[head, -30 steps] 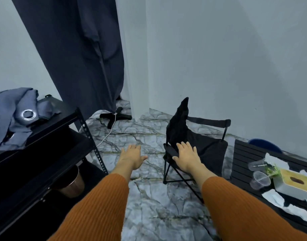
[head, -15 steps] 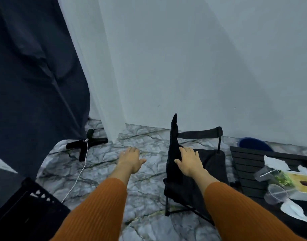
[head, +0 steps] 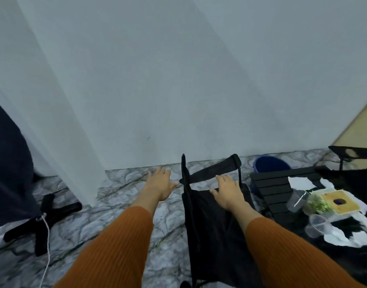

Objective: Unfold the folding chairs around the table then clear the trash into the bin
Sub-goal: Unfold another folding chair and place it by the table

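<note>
A black folding chair (head: 211, 225) stands on the marble floor in front of me, its fabric seat spread and one armrest bar across the back. My right hand (head: 228, 190) hovers flat over the seat near that bar, fingers apart, holding nothing. My left hand (head: 159, 183) is out over the floor just left of the chair's frame, open and empty. To the right is the low black slatted table (head: 274, 190) with clear plastic cups (head: 317, 225), white paper scraps (head: 299, 181) and a yellow-topped box (head: 340, 201). A blue bin (head: 269, 164) sits behind the table by the wall.
A grey wall runs close behind the chair, with a corner pillar (head: 60, 121) at left. A black cross-shaped stand (head: 43, 219) with a white cable lies on the floor at left beside a dark curtain (head: 8, 173). Another black chair (head: 353, 154) shows at far right.
The view has swung right and closer to the chair; the black shelf at left has left the frame. Both hands have moved forward, the right one over the seat toward the armrest bar.
</note>
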`<state>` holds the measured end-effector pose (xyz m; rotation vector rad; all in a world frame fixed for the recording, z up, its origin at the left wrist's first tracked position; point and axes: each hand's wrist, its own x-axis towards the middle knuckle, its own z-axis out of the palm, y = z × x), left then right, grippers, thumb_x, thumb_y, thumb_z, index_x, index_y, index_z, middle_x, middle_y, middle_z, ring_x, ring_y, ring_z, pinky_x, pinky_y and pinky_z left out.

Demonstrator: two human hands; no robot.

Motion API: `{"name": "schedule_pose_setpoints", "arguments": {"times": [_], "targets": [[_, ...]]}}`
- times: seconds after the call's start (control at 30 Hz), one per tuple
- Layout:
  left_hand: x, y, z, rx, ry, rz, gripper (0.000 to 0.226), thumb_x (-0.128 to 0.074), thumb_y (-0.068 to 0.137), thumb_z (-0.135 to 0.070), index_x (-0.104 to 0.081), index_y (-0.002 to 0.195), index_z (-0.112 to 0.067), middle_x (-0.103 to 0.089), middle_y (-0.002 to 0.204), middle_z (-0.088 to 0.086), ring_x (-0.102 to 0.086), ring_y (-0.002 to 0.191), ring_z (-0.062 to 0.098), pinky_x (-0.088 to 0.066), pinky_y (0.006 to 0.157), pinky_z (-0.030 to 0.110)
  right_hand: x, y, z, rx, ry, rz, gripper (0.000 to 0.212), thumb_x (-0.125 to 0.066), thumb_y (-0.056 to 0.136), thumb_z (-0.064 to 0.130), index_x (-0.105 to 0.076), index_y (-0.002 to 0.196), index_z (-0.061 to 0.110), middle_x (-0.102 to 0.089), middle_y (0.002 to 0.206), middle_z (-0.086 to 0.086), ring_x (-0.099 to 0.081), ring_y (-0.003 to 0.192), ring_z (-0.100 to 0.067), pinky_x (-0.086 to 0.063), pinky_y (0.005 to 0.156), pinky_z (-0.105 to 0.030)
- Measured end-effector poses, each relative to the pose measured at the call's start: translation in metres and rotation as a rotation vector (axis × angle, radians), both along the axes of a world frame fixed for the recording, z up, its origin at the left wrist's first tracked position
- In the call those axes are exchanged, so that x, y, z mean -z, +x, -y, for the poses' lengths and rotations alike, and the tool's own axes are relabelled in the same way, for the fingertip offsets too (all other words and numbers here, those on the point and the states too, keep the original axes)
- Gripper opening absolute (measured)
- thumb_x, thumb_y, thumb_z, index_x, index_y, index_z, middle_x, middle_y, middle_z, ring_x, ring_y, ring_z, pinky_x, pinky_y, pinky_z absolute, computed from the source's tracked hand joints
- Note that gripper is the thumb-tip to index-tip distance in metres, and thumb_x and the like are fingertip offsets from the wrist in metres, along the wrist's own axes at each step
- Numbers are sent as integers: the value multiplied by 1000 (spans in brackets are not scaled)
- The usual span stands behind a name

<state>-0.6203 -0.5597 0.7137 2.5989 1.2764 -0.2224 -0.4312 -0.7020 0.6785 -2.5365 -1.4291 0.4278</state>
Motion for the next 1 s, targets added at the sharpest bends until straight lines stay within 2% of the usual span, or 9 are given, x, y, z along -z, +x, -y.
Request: {"name": "schedule_pose_setpoints", "arguments": {"times": [0.27,0.57,0.73,1.0], "targets": [[-9,139,-79,271,-9,36,66,-33,99,-48,-15,152,-13,-11,162,9,-4,150,25,-6,122,46,-6,85,-52,218,-12,-22,63,-43,98,38,-18,151,15,-18,159,-7,-9,148,-27,-9,121,-49],[14,270,-94,589,-39,27,66,-36,98,-49,-19,152,-14,-15,161,9,-6,150,26,-7,121,46,3,142,-35,561,-15,-77,62,-44,97,37,-20,150,16,-18,160,-6,-6,149,-26,-7,121,-49],[28,318,-91,810,-69,41,63,-39,97,-47,-24,150,-15,-20,159,8,-13,148,26,-13,121,48,15,141,-18,777,-62,-111,62,-43,98,37,-19,151,15,-17,160,-6,-5,149,-26,-7,121,-49],[43,339,-121,1146,-114,0,68,-37,97,-51,-18,152,-15,-13,162,8,-6,150,25,-9,122,49,19,76,-37,1163,-63,-169,60,-42,99,37,-19,150,15,-15,160,-5,-4,149,-26,-7,121,-49]]}}
